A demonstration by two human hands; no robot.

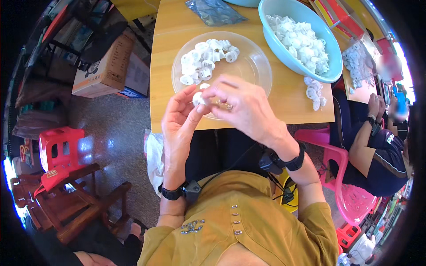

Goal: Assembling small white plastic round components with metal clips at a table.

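Note:
Between the thumb and fingers of my left hand (178, 117) is a small white plastic part (198, 98), held over the near rim of a clear round tray (248, 73). My right hand (244, 106) comes in from the right, its fingers bent and closed, with the tips at the part. Something small and shiny shows under those fingers, too blurred to name. Inside the tray, a heap of similar white round parts (205, 60) lies toward the left and far side.
A light blue basin (335, 66) full of white parts stands at the far right, near a small loose pile (314, 93) on the wooden table (293, 111). A blue plastic bag (215, 12) lies at the back. Another person (377, 150) sits to the right on a pink chair (348, 195).

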